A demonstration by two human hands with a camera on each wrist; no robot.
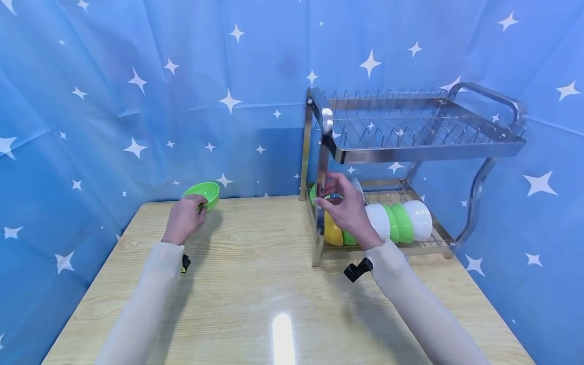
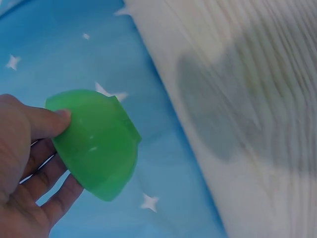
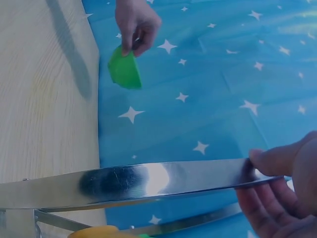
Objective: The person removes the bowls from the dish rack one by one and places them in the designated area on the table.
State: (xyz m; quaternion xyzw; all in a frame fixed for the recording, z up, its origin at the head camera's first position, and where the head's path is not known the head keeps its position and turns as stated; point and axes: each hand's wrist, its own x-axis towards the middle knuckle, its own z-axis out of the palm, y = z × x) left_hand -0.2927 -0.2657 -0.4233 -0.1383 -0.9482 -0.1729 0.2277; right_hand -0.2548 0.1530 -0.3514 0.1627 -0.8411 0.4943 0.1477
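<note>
The left hand (image 1: 184,219) pinches the green bowl (image 1: 208,191) near its rim, thumb against the outer wall, so the bowl sits tilted just beyond the fingertips, off the tabletop (image 1: 255,243). It looks like smooth, thin plastic: probably light, stiff and hard to break, yet slick enough to swivel in a pinch. The rim suits a quick hold; cupping the foot should be steadier. Well rightward of that pinch, the right hand (image 1: 345,204) grips the rack's metal post (image 3: 198,177) between thumb and fingers.

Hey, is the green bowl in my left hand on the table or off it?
Off it: the left hand holds the green bowl, and the right wrist view shows a gap between bowl and table.
</note>
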